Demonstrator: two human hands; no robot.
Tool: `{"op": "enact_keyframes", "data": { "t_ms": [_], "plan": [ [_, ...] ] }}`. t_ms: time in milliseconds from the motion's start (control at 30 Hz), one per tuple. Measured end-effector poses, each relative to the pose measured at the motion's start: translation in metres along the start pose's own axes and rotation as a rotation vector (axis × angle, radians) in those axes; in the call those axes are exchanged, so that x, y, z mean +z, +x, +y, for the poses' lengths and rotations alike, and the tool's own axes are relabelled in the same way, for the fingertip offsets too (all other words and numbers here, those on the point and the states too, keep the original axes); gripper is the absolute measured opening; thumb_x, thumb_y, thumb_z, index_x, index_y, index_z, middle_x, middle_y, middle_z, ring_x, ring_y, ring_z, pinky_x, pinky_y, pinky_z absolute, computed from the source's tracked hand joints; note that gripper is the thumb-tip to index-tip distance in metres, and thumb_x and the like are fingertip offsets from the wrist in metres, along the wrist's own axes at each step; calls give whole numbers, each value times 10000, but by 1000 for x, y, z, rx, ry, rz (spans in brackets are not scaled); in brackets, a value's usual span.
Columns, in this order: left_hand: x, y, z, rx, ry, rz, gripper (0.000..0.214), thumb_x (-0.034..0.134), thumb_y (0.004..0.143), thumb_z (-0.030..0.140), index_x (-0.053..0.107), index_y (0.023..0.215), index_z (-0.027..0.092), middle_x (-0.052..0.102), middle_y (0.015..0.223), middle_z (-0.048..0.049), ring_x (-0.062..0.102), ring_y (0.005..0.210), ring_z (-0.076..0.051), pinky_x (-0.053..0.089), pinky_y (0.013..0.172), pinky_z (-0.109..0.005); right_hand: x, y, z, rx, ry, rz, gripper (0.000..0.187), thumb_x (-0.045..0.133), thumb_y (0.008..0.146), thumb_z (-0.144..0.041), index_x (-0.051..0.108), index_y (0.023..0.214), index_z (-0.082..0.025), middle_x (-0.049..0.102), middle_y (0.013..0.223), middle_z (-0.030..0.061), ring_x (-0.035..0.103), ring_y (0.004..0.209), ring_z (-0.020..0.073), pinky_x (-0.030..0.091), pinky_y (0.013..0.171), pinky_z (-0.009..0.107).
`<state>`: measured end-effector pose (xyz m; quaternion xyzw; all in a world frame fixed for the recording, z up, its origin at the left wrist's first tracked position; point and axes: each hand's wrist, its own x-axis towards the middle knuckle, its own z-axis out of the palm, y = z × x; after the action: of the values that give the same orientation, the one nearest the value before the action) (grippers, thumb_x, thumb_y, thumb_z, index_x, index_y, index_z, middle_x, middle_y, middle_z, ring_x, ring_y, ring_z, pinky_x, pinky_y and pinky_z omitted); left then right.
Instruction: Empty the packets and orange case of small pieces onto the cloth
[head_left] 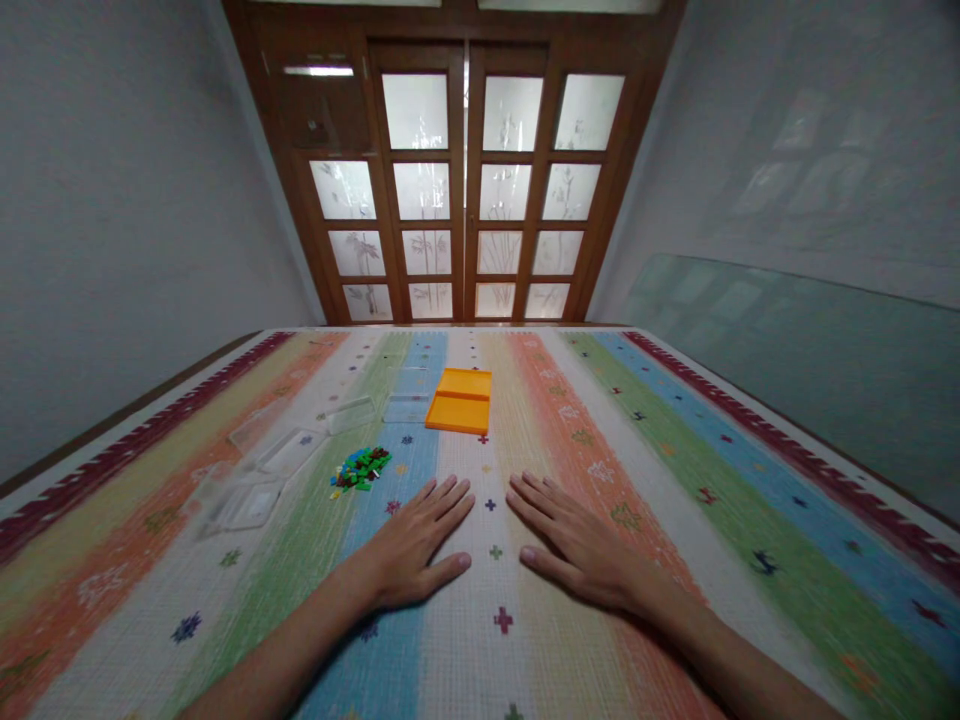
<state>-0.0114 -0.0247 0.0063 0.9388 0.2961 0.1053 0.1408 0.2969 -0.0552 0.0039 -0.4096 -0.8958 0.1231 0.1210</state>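
1. Resting flat on the striped mat (675, 520), the left hand (416, 545) and the right hand (574, 545) lay palm down near the mat's near edge, side by side but not touching; each had its fingers spread loosely and held nothing.
2. I judge that the hands were placed like this as a waiting position, because both pointed toward the things in front of them and neither reached for any.
3. Nearest to the left hand, a little beyond its fingertips and toward the left, was a small heap of toy bricks (360, 468). The pieces were mostly green, with some red, blue and yellow ones, and too small to tell their shapes.
4. An orange tray (459, 400) lay farther away, around the middle of the mat and in line with the gap between the hands. It looked shallow, with a ridge across it that made two compartments.
5. Several clear plastic containers (247, 500) stood in a curved row from the left side up to the tray, probably so that each was within reach.
6. A wooden door with frosted panes (465, 190) stood behind the mat's far edge.
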Motion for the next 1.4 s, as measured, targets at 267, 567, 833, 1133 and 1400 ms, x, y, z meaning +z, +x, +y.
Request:
{"op": "enact_keyframes", "data": {
  "t_ms": [267, 567, 833, 1133, 1400],
  "plan": [
    [1, 0, -1, 6, 13, 22, 722, 483, 1037, 506, 116, 1630, 320, 205, 1667, -77, 195, 1546, -293, 202, 1266, -544, 6, -1, 4, -26, -12, 19, 694, 473, 1032, -516, 192, 1624, -285, 198, 1670, 76, 201, 1543, 291, 198, 1263, 526],
    [0, 1, 0, -31, 6, -9, 693, 449, 1040, 536, 160, 1628, 310, 212, 1669, -73, 185, 1552, -289, 199, 1267, -539, 7, -1, 2, -10, -22, -7, 693, 446, 1040, -525, 176, 1628, -278, 171, 1680, 76, 169, 1551, 288, 176, 1265, 537],
    [2, 1, 0, -41, 12, -24, 664, 414, 1053, 531, 184, 1627, 288, 207, 1672, -73, 173, 1556, -281, 191, 1271, -541, 9, -1, 4, -1, -32, -18, 690, 424, 1044, -536, 171, 1631, -275, 166, 1681, 76, 159, 1553, 290, 177, 1264, 540],
    [0, 2, 1, -66, 27, -54, 663, 389, 1057, 550, 227, 1620, 241, 202, 1675, -86, 170, 1557, -286, 187, 1271, -535, 9, -1, 3, 8, -27, -17, 679, 421, 1046, -539, 194, 1628, -272, 175, 1681, 70, 172, 1552, 284, 166, 1268, 521],
    [1, 2, 2, -58, 33, -42, 660, 390, 1057, 549, 234, 1618, 238, 215, 1674, -87, 179, 1556, -286, 190, 1270, -533, 10, -2, 4, -4, -12, 3, 687, 431, 1041, -541, 205, 1628, -267, 194, 1681, 73, 186, 1552, 281, 171, 1266, 515]
  ]
}}
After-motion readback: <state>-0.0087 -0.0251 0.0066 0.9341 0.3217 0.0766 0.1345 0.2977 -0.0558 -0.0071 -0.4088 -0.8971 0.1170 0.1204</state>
